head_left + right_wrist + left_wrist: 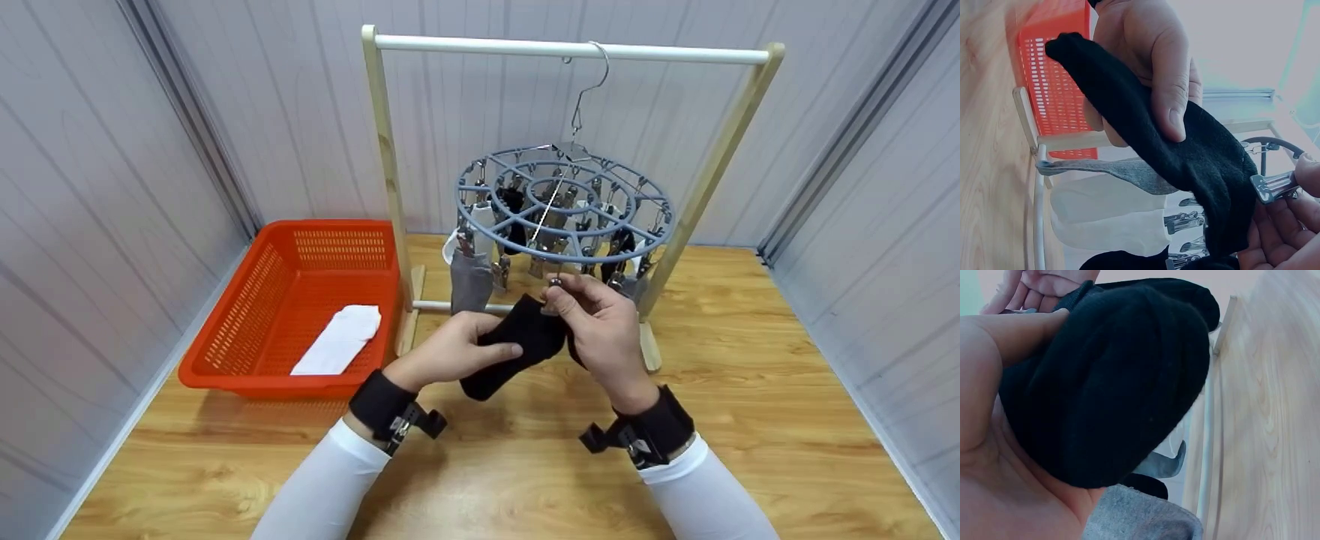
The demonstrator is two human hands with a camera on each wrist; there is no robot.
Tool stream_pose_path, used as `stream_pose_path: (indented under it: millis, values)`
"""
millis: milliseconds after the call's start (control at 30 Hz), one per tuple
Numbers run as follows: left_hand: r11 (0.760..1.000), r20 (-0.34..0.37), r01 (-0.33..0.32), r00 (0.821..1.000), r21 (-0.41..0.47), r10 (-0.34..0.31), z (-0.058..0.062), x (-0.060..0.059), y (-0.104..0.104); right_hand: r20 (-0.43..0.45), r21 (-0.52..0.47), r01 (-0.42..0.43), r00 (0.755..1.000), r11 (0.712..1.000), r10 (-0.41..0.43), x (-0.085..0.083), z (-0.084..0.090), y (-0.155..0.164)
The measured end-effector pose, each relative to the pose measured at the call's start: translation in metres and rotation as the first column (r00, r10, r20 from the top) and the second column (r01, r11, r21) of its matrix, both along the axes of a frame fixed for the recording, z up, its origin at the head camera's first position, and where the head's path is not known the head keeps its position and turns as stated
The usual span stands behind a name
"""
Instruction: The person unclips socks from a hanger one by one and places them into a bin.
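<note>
Both of your hands were on one black sock (517,341), held up just below the front rim of the round clip hanger (564,204). Your left hand (454,351) had its grip closed around the sock's middle, thumb across the top of the fabric. Your right hand (600,326) pinched a metal clip (1273,186) between thumb and fingertips, right at the sock's upper end; in the right wrist view the clip sat against the edge of the fabric. I could not tell whether it had already bitten onto the sock or was only being pressed open, so I judged this sock to be mid-pegging, not done.

Several socks already hung from the hanger: a grey sock (470,279) at the left, some white ones beside it, and dark ones toward the back and right. Many clips on the rim looked unused.

The hanger hung by its hook from the white bar of a wooden rack (382,150) standing on the bench (750,390).

The orange basket (225,352), on the bench left of the rack, held a single white sock (341,339) lying flat on its floor. By my reading, that one was left to hang.
</note>
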State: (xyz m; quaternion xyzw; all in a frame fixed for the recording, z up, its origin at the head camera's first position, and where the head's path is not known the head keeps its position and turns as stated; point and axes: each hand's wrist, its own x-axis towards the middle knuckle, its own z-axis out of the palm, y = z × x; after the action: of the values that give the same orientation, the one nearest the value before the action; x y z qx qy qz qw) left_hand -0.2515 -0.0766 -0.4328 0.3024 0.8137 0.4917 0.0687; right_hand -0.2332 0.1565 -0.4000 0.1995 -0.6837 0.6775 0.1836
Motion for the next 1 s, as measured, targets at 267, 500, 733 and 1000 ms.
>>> stream_pose_path:
  millis: [267,500,733,1000]
  values:
    - [1.000,-0.003,0.012,1.000,-0.001,-0.012,0.001,0.000,-0.003,-0.047,0.011,0.012,0.999,1.000,-0.012,-0.001,-0.001,0.002]
    - [0.999,0.028,0.036,0.999,-0.008,-0.036,0.003,0.000,-0.006,-0.045,0.001,0.025,0.999,1.000,-0.025,-0.001,-0.001,0.002]
    - [0.998,0.032,0.043,0.999,-0.041,-0.042,0.006,0.000,-0.010,-0.045,-0.031,0.031,0.998,0.999,-0.032,-0.001,-0.001,0.002]
    - [0.996,0.032,0.033,0.999,-0.080,-0.031,0.007,0.001,-0.014,0.003,-0.088,0.019,1.000,0.996,-0.019,0.000,0.001,0.000]
